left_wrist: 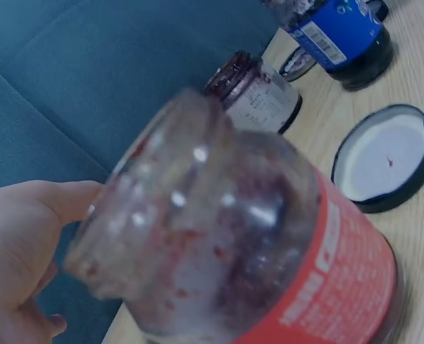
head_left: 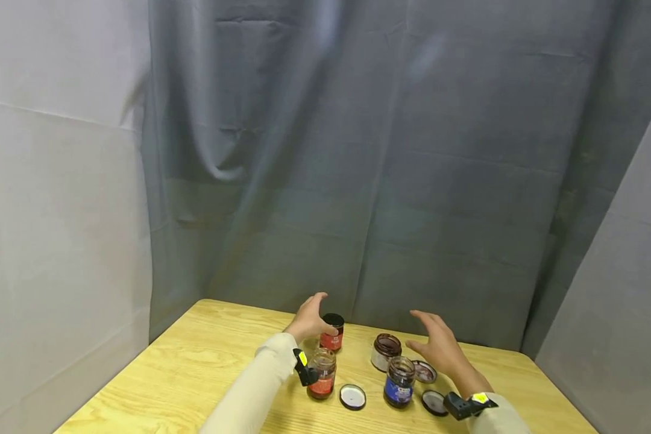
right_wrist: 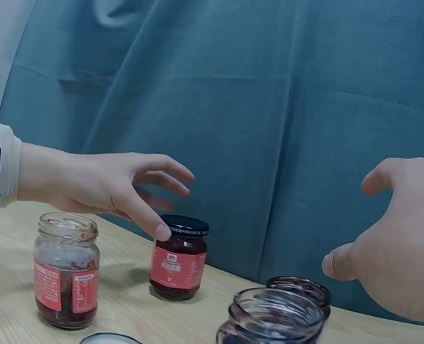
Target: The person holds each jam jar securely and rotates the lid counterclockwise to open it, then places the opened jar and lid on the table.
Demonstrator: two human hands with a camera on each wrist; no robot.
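My left hand (head_left: 310,320) hovers with spread fingers over a small red-labelled jar with a black lid (head_left: 332,333). In the right wrist view the left hand (right_wrist: 136,188) has its thumb tip at the edge of that lid (right_wrist: 185,225); nothing is gripped. The right hand (head_left: 436,343) is open, raised above a white-labelled open jar (head_left: 385,352) and a blue-labelled open jar (head_left: 399,382). An open red-labelled jar (head_left: 322,374) stands by my left wrist and fills the left wrist view (left_wrist: 255,258).
Three loose lids lie on the wooden table (head_left: 195,361): one white-lined (head_left: 352,396), one behind the blue jar (head_left: 425,372), one near my right wrist (head_left: 434,402). A grey curtain (head_left: 358,181) hangs right behind the table's far edge.
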